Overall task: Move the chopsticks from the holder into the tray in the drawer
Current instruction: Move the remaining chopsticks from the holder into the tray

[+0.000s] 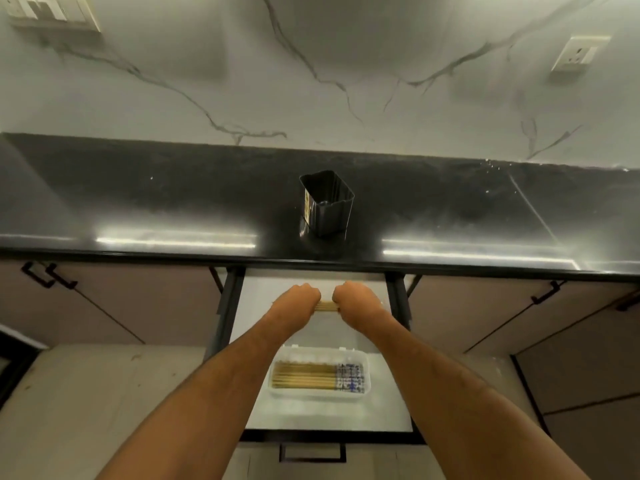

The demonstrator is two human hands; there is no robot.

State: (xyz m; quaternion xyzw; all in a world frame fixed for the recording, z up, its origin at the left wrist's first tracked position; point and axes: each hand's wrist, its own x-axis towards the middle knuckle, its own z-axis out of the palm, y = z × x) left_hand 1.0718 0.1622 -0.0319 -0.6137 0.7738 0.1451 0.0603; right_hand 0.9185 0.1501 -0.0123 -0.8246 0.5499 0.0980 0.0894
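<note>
Looking down from head height, two bare forearms reach forward over an open drawer (388,403) below a black countertop (173,202). Both hands are curled into fists around one small bundle of pale wooden chopsticks (326,307), held level and crosswise above the far part of the drawer. The left hand (300,300) grips the bundle's left end; the right hand (353,298) grips its right end. Their knuckles face away from the camera, so the fingers are tucked out of sight beneath; only a short stretch of the sticks shows in the narrow gap between the two fists. How many sticks are in the bundle cannot be told.

Nearer the camera than the hands, in the same drawer, lies a clear plastic tray (366,375) with rounded corners. More chopsticks (304,375) lie flat in it, side by side, running left to right, their plain wooden tips toward the left and their blue-and-white patterned ends toward the right. The hands and the held bundle are well apart from the tray, on its far side.

Beyond the drawer, standing upright on the countertop, is a dark, glossy, square-sided holder (327,216). Its open mouth shows nothing inside. Behind the countertop rises a pale marble-veined wall (346,46). Closed cabinet doors with dark handles flank the drawer on either side.
</note>
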